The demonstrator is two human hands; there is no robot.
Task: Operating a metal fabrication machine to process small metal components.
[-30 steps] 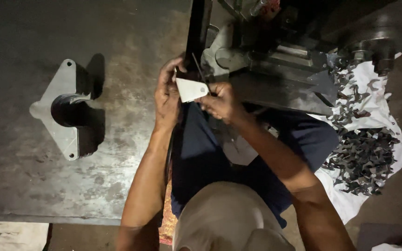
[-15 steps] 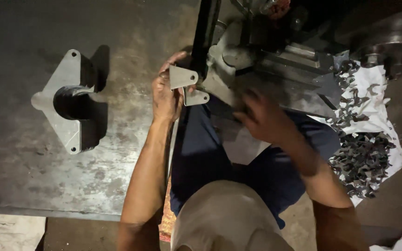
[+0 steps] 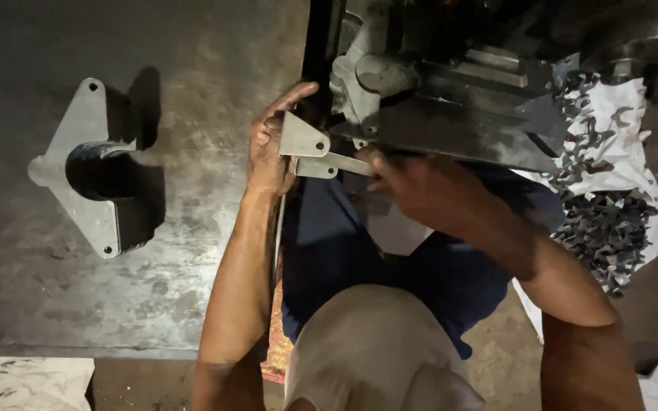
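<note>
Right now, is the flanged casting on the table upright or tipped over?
Tipped: the flanged casting lies on the steel table, triangular flange on edge, hub pointing sideways.

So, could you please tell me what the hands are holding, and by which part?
The left hand holds small flat metal plates by their left edge. The right hand touches the lower plate's right end; whether its grip is closed cannot be told.

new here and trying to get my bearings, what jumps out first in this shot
At centre, the left hand holds small flat metal plates against a dark machine, with the right hand beside them. A large grey flanged casting sits left on the worn steel table; a pile of metal scraps lies right.
</note>
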